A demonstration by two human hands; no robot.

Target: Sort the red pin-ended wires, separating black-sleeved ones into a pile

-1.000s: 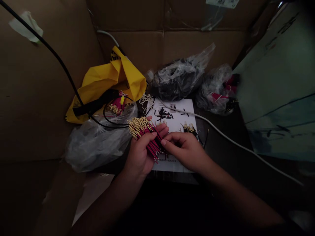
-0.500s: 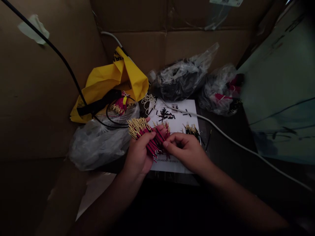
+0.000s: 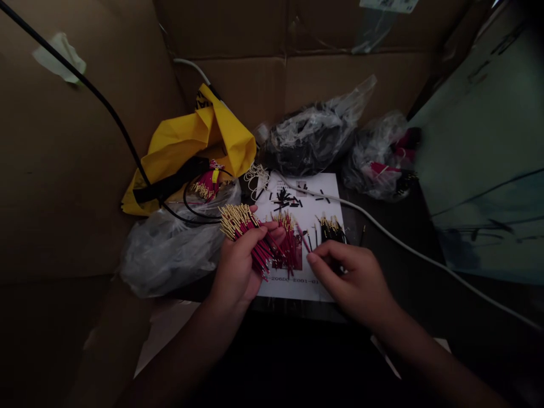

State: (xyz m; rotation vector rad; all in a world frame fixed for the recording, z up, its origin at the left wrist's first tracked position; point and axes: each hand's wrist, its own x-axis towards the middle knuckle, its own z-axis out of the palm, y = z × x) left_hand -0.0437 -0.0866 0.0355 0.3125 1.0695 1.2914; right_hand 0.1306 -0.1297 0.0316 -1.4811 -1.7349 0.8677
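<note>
My left hand (image 3: 243, 255) is closed round a thick bundle of red wires (image 3: 250, 237) with gold pin ends pointing up and away and silvery ends toward me. Pinched between the thumb and forefinger of my right hand (image 3: 346, 269) is a single red wire (image 3: 304, 238). Between the hands, a pile of red wires (image 3: 289, 241) with gold tips lies on a printed white sheet (image 3: 276, 290). Just beyond my right hand are black wires (image 3: 332, 229) with gold tips. Short black sleeves (image 3: 285, 197) are scattered over the sheet's far part.
A yellow bag (image 3: 178, 136) and a clear plastic bag (image 3: 170, 249) lie at the left. Two more filled plastic bags, one dark (image 3: 310, 141) and one with red wires (image 3: 378, 156), sit at the back. A white cable (image 3: 395, 232) crosses the right side. Cardboard walls (image 3: 238, 34) stand behind.
My right hand has moved right and slightly toward me, away from the bundle, with a red wire between its fingers. My left hand stays nearly in place with the bundle.
</note>
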